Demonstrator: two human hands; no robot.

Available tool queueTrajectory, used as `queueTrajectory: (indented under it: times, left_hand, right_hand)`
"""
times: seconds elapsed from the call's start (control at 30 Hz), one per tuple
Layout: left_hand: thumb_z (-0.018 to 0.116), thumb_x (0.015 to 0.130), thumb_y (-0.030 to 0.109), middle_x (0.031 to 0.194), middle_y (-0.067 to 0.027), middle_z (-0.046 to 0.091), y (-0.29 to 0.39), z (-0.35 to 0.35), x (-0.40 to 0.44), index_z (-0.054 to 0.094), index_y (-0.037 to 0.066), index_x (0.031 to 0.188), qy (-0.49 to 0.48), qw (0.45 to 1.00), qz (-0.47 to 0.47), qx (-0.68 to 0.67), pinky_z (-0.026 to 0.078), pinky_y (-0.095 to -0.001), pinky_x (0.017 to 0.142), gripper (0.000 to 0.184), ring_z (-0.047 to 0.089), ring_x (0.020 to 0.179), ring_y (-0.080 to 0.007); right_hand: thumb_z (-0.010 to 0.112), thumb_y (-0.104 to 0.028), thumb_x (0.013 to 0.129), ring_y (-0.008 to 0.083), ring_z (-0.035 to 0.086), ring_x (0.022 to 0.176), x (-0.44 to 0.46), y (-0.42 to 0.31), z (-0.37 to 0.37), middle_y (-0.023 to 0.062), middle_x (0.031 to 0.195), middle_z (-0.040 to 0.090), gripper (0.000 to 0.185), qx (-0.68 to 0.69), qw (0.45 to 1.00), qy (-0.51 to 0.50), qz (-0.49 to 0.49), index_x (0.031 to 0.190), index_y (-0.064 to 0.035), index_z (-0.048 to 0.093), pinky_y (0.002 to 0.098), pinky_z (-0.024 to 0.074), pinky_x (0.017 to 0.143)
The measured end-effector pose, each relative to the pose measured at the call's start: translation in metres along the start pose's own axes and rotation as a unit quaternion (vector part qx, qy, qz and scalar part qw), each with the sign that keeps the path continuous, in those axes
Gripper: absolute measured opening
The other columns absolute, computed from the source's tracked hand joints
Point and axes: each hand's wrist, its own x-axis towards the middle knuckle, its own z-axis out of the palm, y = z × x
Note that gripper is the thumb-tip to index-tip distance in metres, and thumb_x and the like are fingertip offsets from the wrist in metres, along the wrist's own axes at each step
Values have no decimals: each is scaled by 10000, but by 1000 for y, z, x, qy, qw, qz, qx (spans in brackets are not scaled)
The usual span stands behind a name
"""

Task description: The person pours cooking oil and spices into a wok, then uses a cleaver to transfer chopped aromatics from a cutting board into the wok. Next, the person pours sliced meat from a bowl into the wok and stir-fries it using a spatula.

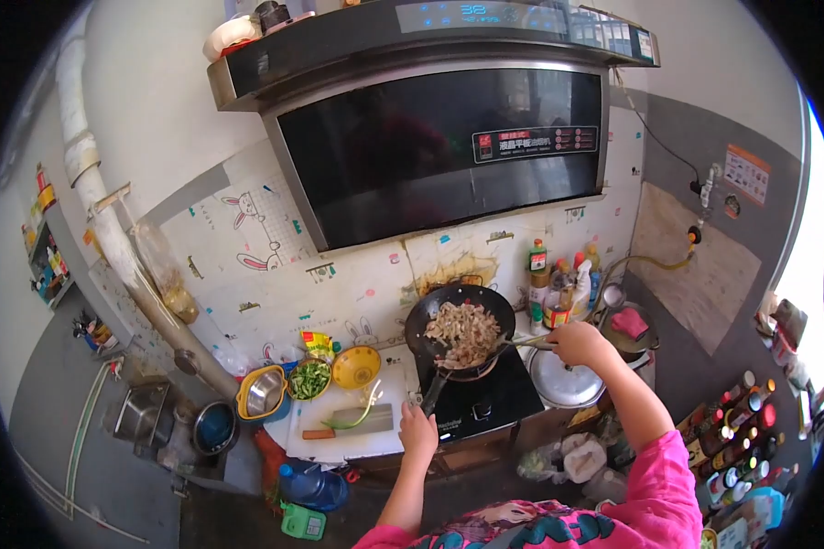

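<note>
My left hand (418, 430) is closed around the handle of a dark wok (420, 318), which sits on the black stove (485, 407). Cooked sliced meat (464, 331) lies in the wok. In my right hand (577, 345) is the handle of a spatula (525, 343); its head reaches the meat at the wok's right side. Left of the wok, a cleaver (372, 419) with a wooden handle lies on the white counter, with a green onion (357, 420) partly across it. Behind these are a bowl of chopped greens (309, 379) and a yellow bowl (355, 368).
A range hood (449, 156) overhangs the stove. Right of the wok stand a large metal lid (566, 377), several seasoning bottles (558, 288) and a pan holding a pink cloth (629, 322). Many bottles (737, 430) crowd the floor at right; a blue water jug (313, 487) stands below the counter.
</note>
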Motion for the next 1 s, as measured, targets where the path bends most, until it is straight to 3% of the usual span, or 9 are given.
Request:
queueTrajectory:
  times: [0.1, 0.17, 0.27, 0.33, 0.43, 0.63, 0.77, 0.83, 1.0]
  left_hand:
    - [573, 816, 211, 1294, -242, 337, -2, 1, 1, 480, 0, 1014, 7, 1000, 6, 3, 432, -526, 795, 304, 487, 1017, -418]
    - [587, 808, 223, 1294, -248, 332, -5, 2, 0, 489, 27, 1016, 27, 999, 17, 0, 430, -537, 788, 301, 485, 1016, -422]
    - [598, 800, 224, 1299, -247, 326, -8, 5, 0, 496, 46, 1016, 40, 999, 21, 7, 432, -533, 786, 298, 487, 1014, -418]
    - [600, 798, 222, 1299, -247, 324, -5, 3, 0, 496, 47, 1018, 38, 999, 13, 1, 432, -533, 784, 300, 487, 1014, -417]
    - [605, 793, 218, 1300, -247, 321, -5, 2, -1, 495, 54, 1036, 37, 999, 8, -1, 433, -534, 778, 313, 489, 1014, -414]
    - [604, 796, 222, 1302, -253, 322, -4, 0, 0, 491, 61, 1078, 27, 1000, 5, -2, 433, -530, 782, 344, 497, 1005, -415]
    - [602, 796, 220, 1300, -254, 327, -5, 4, 0, 495, 66, 1077, 35, 999, 5, -3, 432, -530, 780, 337, 500, 999, -418]
    - [600, 797, 220, 1302, -252, 324, -6, 5, 1, 497, 66, 1076, 37, 999, 3, -4, 431, -531, 782, 335, 498, 1002, -416]
    - [586, 808, 224, 1314, -231, 310, -1, 3, 0, 500, 65, 1067, 16, 1000, -18, -1, 421, -539, 796, 316, 488, 1020, -407]
  right_hand:
    - [555, -191, 739, 327, 593, 839, 9, -9, 6, 138, 889, 633, 254, -26, 997, -77, 4, 964, -115, 644, 421, 470, 733]
    - [542, -200, 741, 345, 596, 818, 31, -4, 49, 157, 886, 631, 326, -1, 996, -50, -74, 1049, -116, 612, 424, 473, 735]
    - [548, -186, 755, 366, 593, 804, 47, -19, 100, 179, 857, 627, 329, 17, 995, -24, -93, 1066, -86, 589, 436, 471, 731]
    - [557, -164, 768, 381, 586, 808, 51, -34, 121, 197, 846, 619, 300, 149, 983, 93, -50, 1050, -63, 576, 448, 465, 733]
    - [560, -141, 772, 390, 582, 800, 68, -48, 130, 216, 830, 612, 259, 214, 964, 156, 4, 1016, -57, 580, 460, 461, 727]
    - [540, -143, 777, 401, 585, 764, 117, -61, 122, 228, 766, 608, 172, 170, 974, 152, 11, 882, -23, 604, 475, 470, 699]
    - [529, -155, 775, 395, 596, 758, 145, -71, 139, 221, 762, 614, 164, 228, 959, 149, 75, 834, -26, 610, 468, 486, 705]
    - [521, -89, 820, 312, 620, 744, 138, -83, 138, 190, 815, 624, 255, 155, 984, 65, 51, 1052, 14, 550, 391, 527, 630]
    - [511, -118, 809, 332, 612, 840, 101, -75, 144, 197, 864, 621, 247, 149, 988, 29, 11, 1021, -7, 571, 416, 515, 707]
